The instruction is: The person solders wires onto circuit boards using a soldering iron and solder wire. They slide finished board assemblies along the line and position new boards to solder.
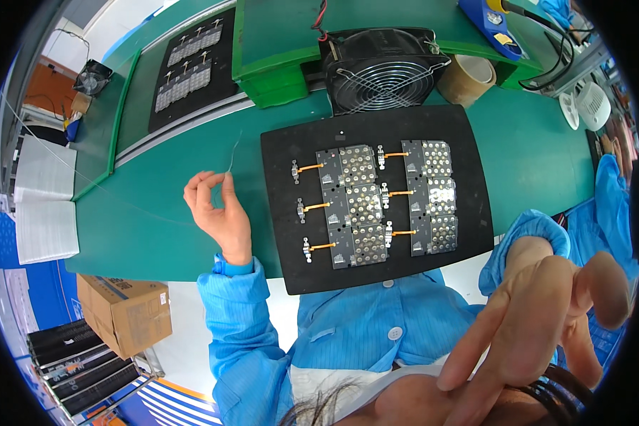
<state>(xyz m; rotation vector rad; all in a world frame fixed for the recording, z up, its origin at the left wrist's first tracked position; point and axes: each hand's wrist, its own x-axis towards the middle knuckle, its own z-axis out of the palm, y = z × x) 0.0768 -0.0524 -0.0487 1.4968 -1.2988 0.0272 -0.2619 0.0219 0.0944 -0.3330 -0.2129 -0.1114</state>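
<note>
My left hand [220, 213] is raised over the green bench [170, 248], left of a black tray [291, 273]. Its thumb and forefinger pinch a thin pale wire [235, 150] whose end sticks up past the fingertips. On the tray lie two columns of small circuit boards [419, 192], three in each column. Each has round metal pads on its right part and an orange flex strip [318, 206] with a small connector on its left. My right hand [539, 312] is lifted close to the camera at the lower right, fingers apart, with nothing visible in it.
Behind the tray stands a black fan [383, 82] with a wire guard, beside a tape roll [468, 78]. A blue soldering-iron stand [491, 28] sits on the green shelf. Another loaded black tray [216, 89] lies far left. A cardboard box [124, 312] stands below the bench.
</note>
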